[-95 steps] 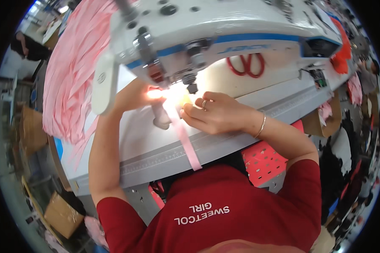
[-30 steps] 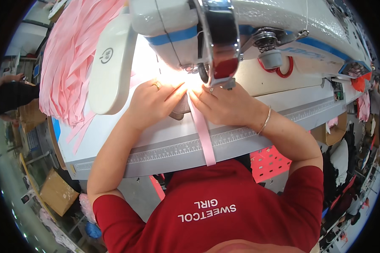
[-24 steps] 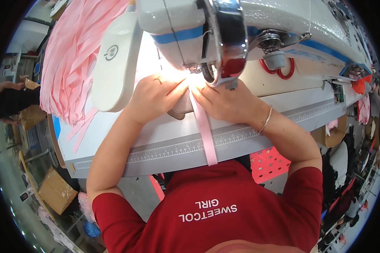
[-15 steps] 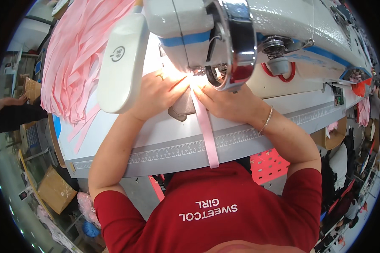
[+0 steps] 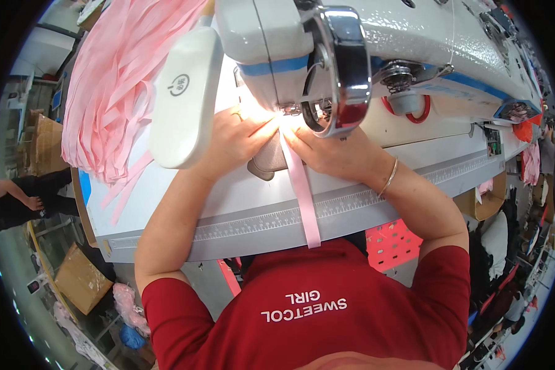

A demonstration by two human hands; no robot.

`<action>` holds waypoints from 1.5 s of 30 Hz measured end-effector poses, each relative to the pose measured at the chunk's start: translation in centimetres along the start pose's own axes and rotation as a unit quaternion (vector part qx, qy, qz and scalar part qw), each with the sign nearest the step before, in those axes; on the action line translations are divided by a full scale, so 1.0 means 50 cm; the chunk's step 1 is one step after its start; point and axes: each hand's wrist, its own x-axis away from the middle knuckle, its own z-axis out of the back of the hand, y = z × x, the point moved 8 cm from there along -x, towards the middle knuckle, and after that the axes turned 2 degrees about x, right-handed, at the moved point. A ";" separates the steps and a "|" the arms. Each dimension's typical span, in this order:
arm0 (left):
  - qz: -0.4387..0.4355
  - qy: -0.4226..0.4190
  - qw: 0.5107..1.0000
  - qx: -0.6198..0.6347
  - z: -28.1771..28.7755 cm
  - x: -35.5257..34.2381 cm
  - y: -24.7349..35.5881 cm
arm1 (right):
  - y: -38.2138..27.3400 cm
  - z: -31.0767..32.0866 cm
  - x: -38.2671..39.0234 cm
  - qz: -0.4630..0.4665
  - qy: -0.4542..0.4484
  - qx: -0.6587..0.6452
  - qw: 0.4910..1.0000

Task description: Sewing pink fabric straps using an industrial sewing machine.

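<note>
Strip runs from machine to desk edge. Left hand, right hand: fingers bent, tips near strip; closure and hold cannot be told, glare.

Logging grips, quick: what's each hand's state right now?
Left hand: by the pink strip, fingertips lost in glare; grip can't be told.
Right hand: at the strip's edge; glare hides whether it pinches.

A cardboard box lies near a blue bundle.
</note>
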 end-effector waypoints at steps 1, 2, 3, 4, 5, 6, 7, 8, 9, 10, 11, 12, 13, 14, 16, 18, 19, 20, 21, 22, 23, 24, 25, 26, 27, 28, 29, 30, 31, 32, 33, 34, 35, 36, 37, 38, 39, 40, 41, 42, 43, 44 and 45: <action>0.000 -0.026 1.000 -0.004 0.000 -0.005 0.002 | 0.001 0.002 0.001 0.001 0.010 0.006 1.000; 0.002 -0.052 0.999 -0.007 -0.003 -0.006 0.004 | 0.000 0.001 0.000 0.002 0.011 0.007 1.000; 0.001 -0.048 0.999 -0.009 0.000 -0.006 0.003 | -0.001 0.002 -0.001 0.000 0.017 -0.003 1.000; 0.001 -0.047 0.999 -0.011 0.000 -0.003 0.001 | -0.002 0.003 -0.003 -0.001 0.022 -0.013 1.000; 0.002 -0.044 0.999 -0.010 0.000 -0.002 0.001 | -0.004 0.005 -0.002 0.001 0.023 -0.011 1.000; 0.003 -0.041 0.999 -0.010 0.002 -0.004 0.001 | -0.006 0.002 -0.001 0.004 0.012 -0.017 1.000; 0.003 -0.042 0.999 -0.003 0.006 -0.005 0.003 | -0.007 0.000 -0.001 0.007 0.001 -0.024 1.000; 0.024 -0.055 0.998 0.013 0.005 -0.007 0.000 | -0.007 0.000 0.000 0.010 0.002 -0.006 1.000; 0.045 -0.068 0.996 0.028 0.003 -0.009 -0.004 | -0.009 -0.009 0.007 0.005 0.004 0.008 1.000; 0.057 -0.082 0.995 0.026 0.001 -0.011 -0.004 | -0.011 -0.017 0.015 0.001 0.005 0.021 1.000; 0.057 -0.082 0.995 0.027 0.002 -0.012 -0.004 | -0.013 -0.019 0.017 0.011 -0.010 0.029 0.999; 0.055 -0.084 0.995 0.016 0.003 -0.013 -0.003 | -0.012 -0.019 0.016 0.012 -0.011 0.028 0.999; 0.052 -0.086 0.995 0.007 0.002 -0.013 -0.003 | -0.013 -0.017 0.015 0.018 -0.006 0.037 0.999; 0.053 -0.086 0.995 0.006 0.003 -0.013 -0.003 | -0.014 -0.016 0.014 0.026 0.000 0.045 0.999; 0.080 -0.069 0.992 0.069 0.005 -0.014 -0.011 | -0.013 -0.015 0.011 0.024 0.005 0.036 0.999; 0.089 -0.066 0.991 0.074 0.003 -0.013 -0.016 | -0.010 -0.013 0.009 0.020 0.010 0.026 0.999; 0.096 -0.063 0.990 0.078 0.002 -0.011 -0.019 | -0.010 -0.014 0.007 0.027 -0.003 0.027 0.999; 0.097 -0.062 0.990 0.076 0.000 -0.004 -0.021 | -0.011 -0.015 0.004 0.034 -0.014 0.027 0.999; 0.135 -0.074 0.981 0.115 -0.009 0.009 -0.033 | -0.011 -0.013 0.001 0.036 -0.012 0.027 0.999; 0.172 -0.085 0.969 0.154 -0.015 0.020 -0.043 | -0.015 -0.010 -0.001 0.042 -0.006 0.018 0.999; 0.173 -0.085 0.969 0.153 -0.013 0.021 -0.042 | -0.018 -0.007 -0.002 0.048 -0.001 0.009 0.999; 0.187 -0.085 0.966 0.157 -0.011 0.023 -0.044 | -0.019 -0.005 -0.003 0.048 -0.001 0.008 0.999; 0.201 -0.085 0.962 0.161 -0.009 0.025 -0.045 | -0.017 -0.004 -0.003 0.043 -0.003 0.015 0.999; 0.142 -0.090 0.980 0.108 0.006 0.000 -0.025 | -0.014 -0.002 -0.003 0.036 -0.007 0.022 0.999; 0.108 -0.104 0.987 0.049 0.005 0.000 -0.014 | -0.006 -0.002 -0.004 0.014 -0.005 -0.037 0.999; 0.073 -0.119 0.990 -0.009 0.002 0.001 -0.003 | -0.008 -0.001 -0.003 0.005 0.002 -0.041 0.999; 0.050 -0.142 0.986 -0.072 0.003 -0.002 0.011 | -0.008 0.000 0.001 -0.006 0.008 -0.043 0.999; 0.136 -0.115 0.974 -0.140 0.005 0.016 -0.020 | -0.009 -0.002 0.004 -0.003 -0.005 -0.046 0.999; 0.220 -0.088 0.949 -0.205 0.012 0.042 -0.054 | -0.009 -0.001 0.008 -0.004 0.003 -0.041 0.999; 0.206 0.007 0.943 -0.263 0.048 0.025 -0.061 | -0.007 0.000 0.013 -0.011 0.009 -0.034 0.999; 0.184 -0.031 0.949 -0.252 0.043 0.053 -0.113 | -0.007 0.000 0.006 -0.012 0.016 -0.050 0.999; 0.136 0.024 0.955 -0.264 0.060 0.043 -0.139 | -0.011 0.001 0.001 -0.007 0.002 -0.024 1.000; 0.149 0.001 0.957 -0.250 0.066 0.040 -0.180 | -0.013 0.009 -0.005 -0.002 -0.010 0.001 1.000; 0.162 -0.021 0.958 -0.237 0.069 0.044 -0.209 | -0.008 0.010 -0.008 -0.012 -0.010 -0.034 0.999; 0.183 -0.028 0.959 -0.214 0.072 0.058 -0.225 | -0.013 0.009 -0.007 -0.013 -0.011 -0.039 0.999; 0.201 -0.034 0.961 -0.186 0.068 0.057 -0.229 | -0.009 0.005 0.001 -0.025 -0.007 -0.048 0.999; 0.207 -0.081 0.952 -0.210 0.060 0.071 -0.218 | -0.009 0.005 0.009 -0.037 -0.002 -0.056 0.998; 0.207 -0.082 0.953 -0.206 0.060 0.089 -0.190 | -0.021 0.016 0.026 -0.039 -0.005 -0.058 0.998; 0.205 -0.078 0.965 -0.143 0.063 0.092 -0.130 | -0.045 0.063 0.059 -0.057 0.031 -0.115 0.991; 0.202 -0.071 0.973 -0.086 0.081 0.094 -0.065 | -0.067 0.116 0.087 -0.070 0.074 -0.169 0.980; 0.210 -0.062 0.975 0.031 0.093 0.101 -0.001 | -0.100 0.159 0.112 -0.061 0.066 -0.195 0.977; 0.239 -0.046 0.964 0.107 0.099 0.103 0.066 | -0.138 0.175 0.163 -0.063 0.083 -0.212 0.972; 0.246 -0.036 0.956 0.156 0.109 0.125 0.123 | -0.173 0.182 0.204 -0.097 0.126 -0.216 0.963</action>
